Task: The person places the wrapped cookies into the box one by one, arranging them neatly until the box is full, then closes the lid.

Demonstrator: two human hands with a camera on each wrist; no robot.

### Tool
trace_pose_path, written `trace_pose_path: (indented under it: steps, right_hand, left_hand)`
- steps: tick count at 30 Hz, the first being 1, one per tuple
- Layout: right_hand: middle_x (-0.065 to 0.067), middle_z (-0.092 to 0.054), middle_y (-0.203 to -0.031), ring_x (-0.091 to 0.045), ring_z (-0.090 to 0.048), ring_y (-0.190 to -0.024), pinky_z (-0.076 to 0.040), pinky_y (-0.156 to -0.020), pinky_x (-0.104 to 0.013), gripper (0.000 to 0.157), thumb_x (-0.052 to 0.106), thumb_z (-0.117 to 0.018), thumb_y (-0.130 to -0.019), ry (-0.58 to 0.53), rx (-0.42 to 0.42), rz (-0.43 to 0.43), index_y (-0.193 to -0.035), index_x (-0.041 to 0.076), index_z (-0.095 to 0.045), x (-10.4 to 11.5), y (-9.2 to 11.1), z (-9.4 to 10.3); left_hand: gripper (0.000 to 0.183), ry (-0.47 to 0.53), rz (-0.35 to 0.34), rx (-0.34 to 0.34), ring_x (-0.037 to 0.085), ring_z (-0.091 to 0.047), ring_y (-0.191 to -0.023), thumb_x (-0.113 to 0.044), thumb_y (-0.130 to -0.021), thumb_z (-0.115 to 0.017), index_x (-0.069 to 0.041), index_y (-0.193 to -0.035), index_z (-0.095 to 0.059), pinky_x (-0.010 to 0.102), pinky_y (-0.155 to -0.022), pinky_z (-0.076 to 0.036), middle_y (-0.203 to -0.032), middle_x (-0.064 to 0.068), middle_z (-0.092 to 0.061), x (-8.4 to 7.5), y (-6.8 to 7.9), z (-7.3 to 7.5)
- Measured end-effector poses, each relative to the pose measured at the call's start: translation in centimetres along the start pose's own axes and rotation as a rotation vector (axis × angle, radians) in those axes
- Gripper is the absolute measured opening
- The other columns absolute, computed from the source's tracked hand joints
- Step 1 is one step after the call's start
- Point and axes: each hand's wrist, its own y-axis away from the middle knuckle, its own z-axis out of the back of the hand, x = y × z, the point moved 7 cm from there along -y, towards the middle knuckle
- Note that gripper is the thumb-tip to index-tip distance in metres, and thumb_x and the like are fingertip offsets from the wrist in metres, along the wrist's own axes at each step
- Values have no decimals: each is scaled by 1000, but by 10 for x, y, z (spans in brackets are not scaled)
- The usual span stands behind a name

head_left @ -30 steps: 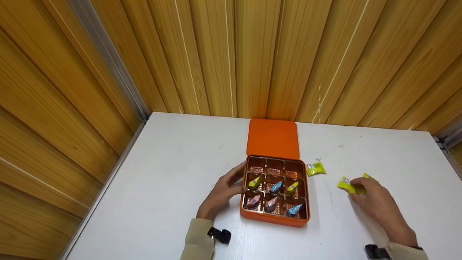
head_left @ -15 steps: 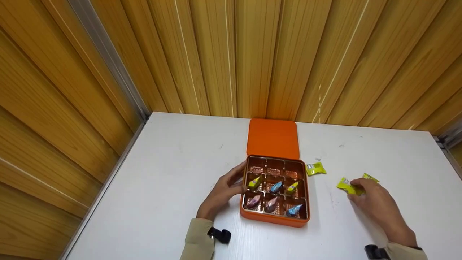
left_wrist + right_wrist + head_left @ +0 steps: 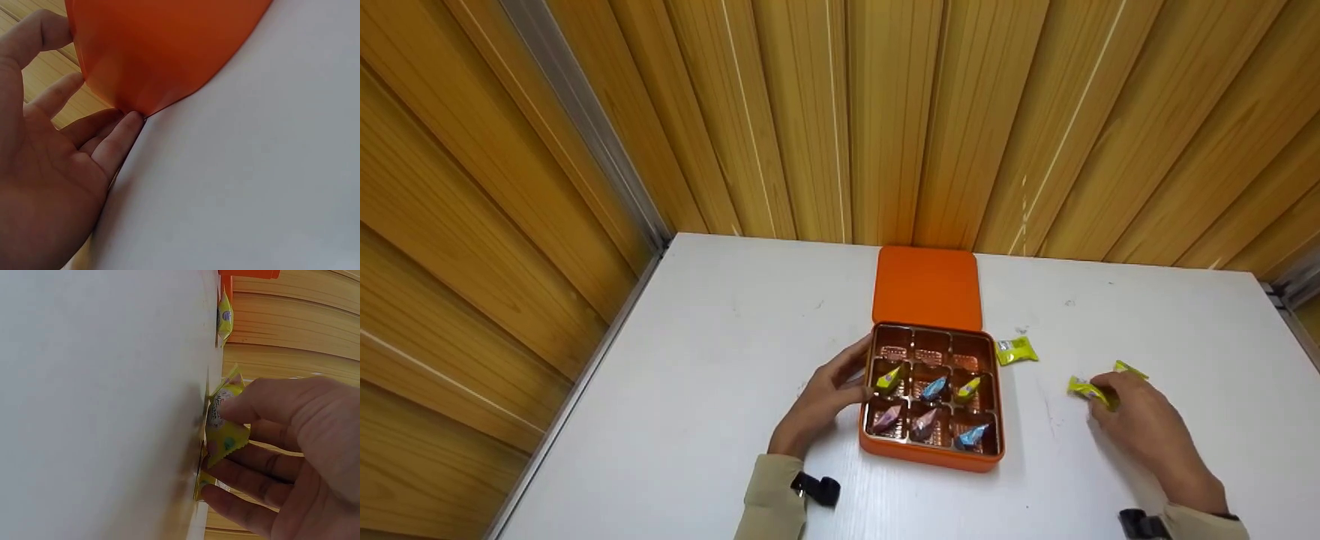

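An orange square tin (image 3: pixel 934 457) lies open with a divided tray in it. Small wrapped candies occupy the middle and front rows of compartments: yellow-green, blue and pink. My left hand (image 3: pixel 825 394) rests along the tin's left side; in the left wrist view its fingertips (image 3: pixel 130 121) touch the orange wall. To the right of the tin, my right hand (image 3: pixel 1147 424) pinches a yellow-green wrapped candy (image 3: pixel 228 433) between thumb and fingers, just at the table. Behind those fingers another yellow-green candy (image 3: pixel 1131 369) lies partly hidden.
One more yellow-green candy (image 3: pixel 1017 351) lies against the tin's right side. The orange lid (image 3: pixel 928 289) lies flat behind the tin. Wood-patterned walls (image 3: pixel 810 120) border the white table (image 3: pixel 720 330) at the back and left.
The candy in my right hand has turned and tilted up between the fingers, shifting slightly to the right. My left hand and the tin have stayed put.
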Motion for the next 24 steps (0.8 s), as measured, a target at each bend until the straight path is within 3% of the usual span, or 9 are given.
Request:
trace_pose_path:
  steps: [10, 24]
  right_hand:
    - [-40, -61, -129, -62, -53, -124, -49, -96, -73, 38, -6, -68, -89, -6, -25, 5, -126, -13, -64, -3, 1, 2]
    - [-41, -65, -120, -56, -65, -108, -55, -88, -67, 33, -7, -73, -90, -44, -73, -13, -121, -14, -64, -2, 2, 7]
  left_hand:
    - [82, 8, -34, 7, 27, -42, -150, -3, -93, -74, -17, -166, -40, 38, -120, -41, -165, 9, -43, -2, -1, 0]
    - [81, -18, -33, 1, 26, -43, -150, -5, -94, -75, -18, -166, -39, 38, -121, -40, -165, 9, -44, -2, -1, 0]
